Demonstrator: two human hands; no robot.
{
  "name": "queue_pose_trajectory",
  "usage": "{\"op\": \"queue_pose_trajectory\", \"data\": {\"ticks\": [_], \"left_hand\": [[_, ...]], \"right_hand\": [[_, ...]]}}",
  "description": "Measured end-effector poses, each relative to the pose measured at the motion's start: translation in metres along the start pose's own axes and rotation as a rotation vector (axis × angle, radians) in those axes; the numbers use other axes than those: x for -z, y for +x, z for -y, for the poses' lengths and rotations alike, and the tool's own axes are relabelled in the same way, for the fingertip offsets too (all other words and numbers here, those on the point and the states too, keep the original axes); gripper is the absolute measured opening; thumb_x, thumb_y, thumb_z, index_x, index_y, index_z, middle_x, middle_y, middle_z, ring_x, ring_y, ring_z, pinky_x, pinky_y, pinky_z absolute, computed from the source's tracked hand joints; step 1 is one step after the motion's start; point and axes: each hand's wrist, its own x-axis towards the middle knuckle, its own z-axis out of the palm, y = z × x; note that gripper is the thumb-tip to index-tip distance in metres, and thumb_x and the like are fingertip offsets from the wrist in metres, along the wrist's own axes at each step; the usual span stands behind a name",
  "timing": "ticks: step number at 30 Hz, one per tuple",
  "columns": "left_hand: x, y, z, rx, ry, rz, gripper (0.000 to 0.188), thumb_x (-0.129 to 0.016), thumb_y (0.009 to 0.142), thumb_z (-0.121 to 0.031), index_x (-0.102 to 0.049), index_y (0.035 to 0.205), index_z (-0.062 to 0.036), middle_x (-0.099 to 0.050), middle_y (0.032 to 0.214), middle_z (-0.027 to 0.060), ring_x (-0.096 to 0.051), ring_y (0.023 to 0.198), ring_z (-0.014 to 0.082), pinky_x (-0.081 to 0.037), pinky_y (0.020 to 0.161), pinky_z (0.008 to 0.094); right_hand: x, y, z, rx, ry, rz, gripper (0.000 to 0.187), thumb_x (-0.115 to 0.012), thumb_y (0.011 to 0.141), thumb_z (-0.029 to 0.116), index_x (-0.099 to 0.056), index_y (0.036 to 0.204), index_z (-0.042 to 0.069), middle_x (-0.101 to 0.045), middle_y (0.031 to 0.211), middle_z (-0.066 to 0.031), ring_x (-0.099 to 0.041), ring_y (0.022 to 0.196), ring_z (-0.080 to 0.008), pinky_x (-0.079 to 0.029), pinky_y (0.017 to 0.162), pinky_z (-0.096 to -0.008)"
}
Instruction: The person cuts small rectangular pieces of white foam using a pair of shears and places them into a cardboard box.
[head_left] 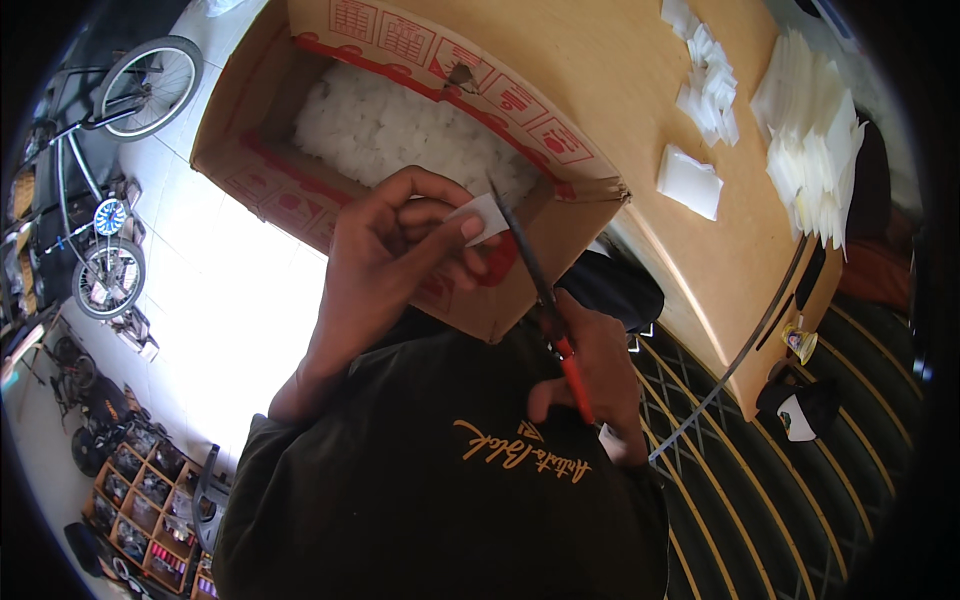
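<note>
Between the thumb and fingers of my left hand [385, 245] is a small white piece of sheet material [482, 219], pinched over the near edge of a cardboard box. My right hand [597, 365] is wrapped round a pair of scissors [568, 366] with red handles and dark blades. The blades point up and away, right beside the white piece's right edge. Whether they touch it, I cannot tell. Below my left hand, the open cardboard box [530, 100] with red print holds a heap of small white pieces [390, 125].
A tan table [600, 60] carries a folded white stack [690, 181], loose white strips [708, 85] and a big bundle of white sheets [812, 135] at the right. Bicycles [150, 88] stand at the far left, with a compartment rack [140, 500] at lower left. A grey cable [735, 360] runs past the table corner.
</note>
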Motion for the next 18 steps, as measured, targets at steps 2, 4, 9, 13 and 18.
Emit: {"op": "queue_pose_trajectory", "data": {"ticks": [2,4,9,13,18], "left_hand": [[0.000,0.000,0.000,0.013,0.010,-0.004,0.015,-0.065,0.093,-0.008,-0.058,0.101,0.0039,-0.070,0.083,0.0105,-0.067,0.069,0.0116,-0.052,0.058,0.0219],[-0.001,0.001,0.001,0.035,0.057,-0.002,0.016,-0.065,0.092,-0.007,-0.058,0.100,0.0041,-0.071,0.082,0.0109,-0.067,0.068,0.0119,-0.052,0.058,0.0219],[-0.003,-0.001,0.000,0.011,0.011,0.013,0.016,-0.066,0.092,-0.007,-0.058,0.100,0.0050,-0.071,0.081,0.0124,-0.067,0.066,0.0117,-0.052,0.056,0.0214],[-0.002,0.000,0.003,-0.007,0.043,0.021,0.014,-0.065,0.091,-0.005,-0.058,0.098,0.0053,-0.071,0.082,0.0140,-0.068,0.066,0.0127,-0.052,0.056,0.0215],[0.000,0.001,0.008,-0.016,0.016,0.024,0.013,-0.066,0.090,-0.003,-0.057,0.096,0.0043,-0.072,0.082,0.0142,-0.069,0.065,0.0133,-0.052,0.055,0.0214]], "right_hand": [[-0.006,-0.001,-0.007,0.009,-0.032,-0.036,0.100,-0.080,0.039,0.074,-0.054,0.102,0.001,-0.057,0.069,-0.0111,-0.060,0.065,-0.0387,-0.045,0.059,-0.0411],[-0.009,-0.002,-0.010,0.025,-0.074,-0.048,0.100,-0.079,0.042,0.075,-0.053,0.104,0.001,-0.058,0.070,-0.0104,-0.060,0.066,-0.0380,-0.045,0.060,-0.0411],[0.001,0.001,0.004,0.001,-0.170,0.000,0.095,-0.082,0.052,0.067,-0.055,0.115,0.001,-0.059,0.068,-0.0081,-0.064,0.067,-0.0352,-0.048,0.061,-0.0422],[0.000,0.001,0.004,-0.044,-0.185,-0.015,0.088,-0.081,0.056,0.066,-0.057,0.110,0.001,-0.061,0.068,-0.0074,-0.065,0.066,-0.0333,-0.048,0.059,-0.0413],[-0.004,0.002,0.002,-0.039,-0.206,-0.062,0.080,-0.081,0.059,0.063,-0.058,0.105,0.002,-0.062,0.067,-0.0068,-0.065,0.065,-0.0318,-0.048,0.058,-0.0397]]}}
